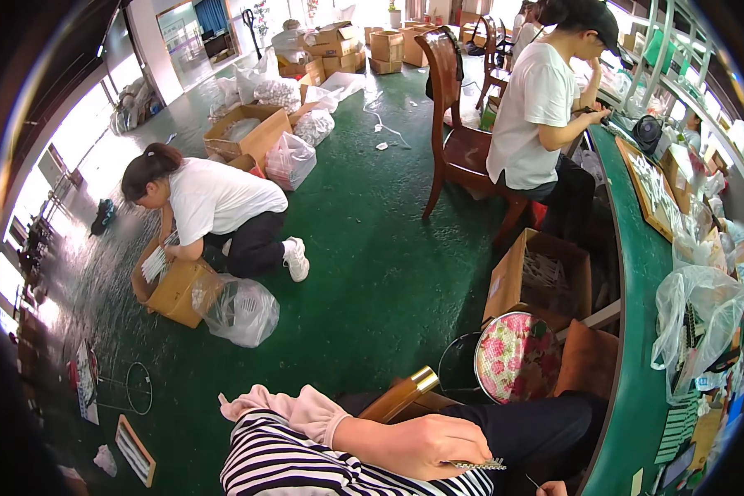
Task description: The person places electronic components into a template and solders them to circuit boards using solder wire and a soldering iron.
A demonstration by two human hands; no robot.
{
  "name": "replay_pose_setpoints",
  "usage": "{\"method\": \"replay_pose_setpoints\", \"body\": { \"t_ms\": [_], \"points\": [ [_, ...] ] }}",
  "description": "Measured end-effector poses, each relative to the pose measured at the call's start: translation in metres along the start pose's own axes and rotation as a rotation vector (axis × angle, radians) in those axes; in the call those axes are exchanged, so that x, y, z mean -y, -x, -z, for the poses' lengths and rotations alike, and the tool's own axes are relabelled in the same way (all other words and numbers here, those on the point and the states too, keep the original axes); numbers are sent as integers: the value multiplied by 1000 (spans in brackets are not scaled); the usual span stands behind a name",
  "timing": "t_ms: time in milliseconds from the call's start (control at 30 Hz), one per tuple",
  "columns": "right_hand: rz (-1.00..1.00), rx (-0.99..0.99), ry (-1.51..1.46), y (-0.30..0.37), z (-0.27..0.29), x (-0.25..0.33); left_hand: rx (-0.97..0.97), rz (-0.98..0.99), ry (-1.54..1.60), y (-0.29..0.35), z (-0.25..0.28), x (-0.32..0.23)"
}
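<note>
My left hand (pixel 426 445), in a pink cuff over a black-and-white striped garment, reaches in from the lower middle. Its fingers are closed on a narrow, silvery toothed strip (pixel 484 465), whose end sticks out past the fingertips; I cannot make out its exact kind. Only some fingertips of my right hand (pixel 552 488) show at the lower edge. They pinch a thin, dark, wire-like piece (pixel 531 479) that points toward the left hand. The rest of the right hand is cut off by the frame. Dark trousers (pixel 546 426) lie beneath both hands.
To the right runs a green workbench (pixel 641 331) with plastic bags and a tray of white sticks (pixel 649 186). A floral-seated stool (pixel 517 355) and cardboard box (pixel 546 281) stand beside it. One person (pixel 537 116) sits ahead; another (pixel 223 198) squats left over a carton (pixel 178 289).
</note>
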State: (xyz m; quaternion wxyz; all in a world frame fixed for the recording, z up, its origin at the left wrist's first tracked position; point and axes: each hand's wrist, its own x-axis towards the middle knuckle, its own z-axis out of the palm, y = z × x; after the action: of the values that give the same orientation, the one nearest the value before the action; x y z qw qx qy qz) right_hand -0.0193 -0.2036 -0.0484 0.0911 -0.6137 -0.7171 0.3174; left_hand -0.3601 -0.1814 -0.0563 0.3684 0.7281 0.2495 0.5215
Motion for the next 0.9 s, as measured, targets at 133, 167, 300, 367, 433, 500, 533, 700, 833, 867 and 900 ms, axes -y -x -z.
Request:
{"method": "replay_pose_setpoints", "body": {
  "t_ms": [133, 167, 300, 367, 433, 500, 533, 700, 833, 867, 900],
  "points": [
    [-38, 47, 20, -1, 0, 1, 5, 0, 4, 0, 1, -1],
    [-23, 11, 32, 0, -2, 1, 15, -5, 11, 0, 2, 0],
    [-41, -8, 59, 1, -3, 3, 81, 31, 62, 6, 1, 3],
    [-43, 2, 59, 0, -1, 9, 75, 23, 55, 6, 1, 3],
    [-45, 1, 54, 0, -1, 11, 79, 9, 47, 7, 2, 2],
    [-76, 15, 53, 2, -1, 10, 85, -18, 28, 7, 2, 1],
    [-74, 15, 57, 2, -1, 11, 81, -19, 27, 6, 1, 1],
    [-56, -7, 101, 3, -2, 16, -7, -57, 62, 4, -1, 0],
    [-2, -35, 93, 3, -5, 11, -4, -63, 58, 5, -1, 0],
    [-33, -24, 68, 3, -5, 7, -13, -68, 64, 5, -2, 0],
    [-63, -14, 41, 2, -7, 5, -21, -74, 67, 6, -1, 1]
  ]
}}
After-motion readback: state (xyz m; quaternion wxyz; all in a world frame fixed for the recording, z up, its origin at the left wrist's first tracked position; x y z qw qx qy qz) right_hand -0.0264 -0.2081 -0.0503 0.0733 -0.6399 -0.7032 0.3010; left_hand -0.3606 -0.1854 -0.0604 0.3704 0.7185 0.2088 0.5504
